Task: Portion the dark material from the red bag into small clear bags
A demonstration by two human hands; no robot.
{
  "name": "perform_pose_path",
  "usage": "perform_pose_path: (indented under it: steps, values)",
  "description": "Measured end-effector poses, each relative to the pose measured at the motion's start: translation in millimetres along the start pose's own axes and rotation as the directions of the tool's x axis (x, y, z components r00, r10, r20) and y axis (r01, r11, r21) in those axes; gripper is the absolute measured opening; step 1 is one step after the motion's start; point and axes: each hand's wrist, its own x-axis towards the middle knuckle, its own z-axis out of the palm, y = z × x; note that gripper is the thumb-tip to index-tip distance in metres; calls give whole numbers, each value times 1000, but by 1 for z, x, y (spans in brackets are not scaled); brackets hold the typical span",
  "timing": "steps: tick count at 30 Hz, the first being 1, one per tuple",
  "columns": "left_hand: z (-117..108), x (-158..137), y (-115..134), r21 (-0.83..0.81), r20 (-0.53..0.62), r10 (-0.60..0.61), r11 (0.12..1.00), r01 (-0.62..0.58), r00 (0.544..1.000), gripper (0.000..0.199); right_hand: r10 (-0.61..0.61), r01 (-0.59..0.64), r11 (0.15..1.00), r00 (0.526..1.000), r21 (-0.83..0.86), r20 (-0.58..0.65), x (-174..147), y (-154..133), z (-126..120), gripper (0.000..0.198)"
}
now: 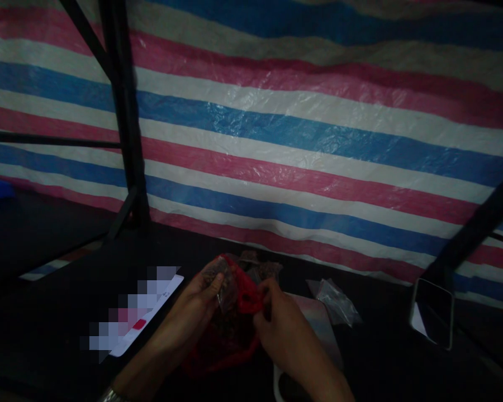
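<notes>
My left hand grips a small clear plastic bag with brownish bits inside, the thumb pressed on its front. Fingers of my right hand are pinched on the rim of a red plastic bag, to the right of the small bag. The red bag stands open below both hands, and dark contents show dimly inside it. Just behind the hands lie more small filled bags. Under my right forearm is a pale, shiny flat object with a white rounded edge, partly covered.
Everything rests on a black table. Clear empty plastic bags lie to the right. A phone leans at the far right. At left is a white device, partly pixelated. Behind hangs a striped plastic sheet with dark frame posts.
</notes>
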Motion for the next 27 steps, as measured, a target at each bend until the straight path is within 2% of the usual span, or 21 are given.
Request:
perform_pose_path:
  steps: [4,7,12,15,24,27]
  values:
    - [-5,1,0,165,-11,50,985,-47,999,72,166,-141,955,983,262,-77,10,-3,-6,20]
    - [-4,2,-2,284,12,64,957,-65,998,77,249,-230,880,969,416,10,11,-10,-9,16]
    - [1,2,-6,357,50,127,924,-136,991,73,244,-297,824,955,482,170,6,-21,-17,25]
    - [3,1,-8,389,88,103,912,-129,991,72,233,-293,817,955,496,181,4,-26,-21,27]
    - [7,1,-13,397,136,87,908,-135,987,56,203,-208,855,977,475,62,4,-30,-24,26]
    - [7,2,-9,385,113,90,914,-128,989,61,169,-156,881,986,446,11,4,-27,-24,28]
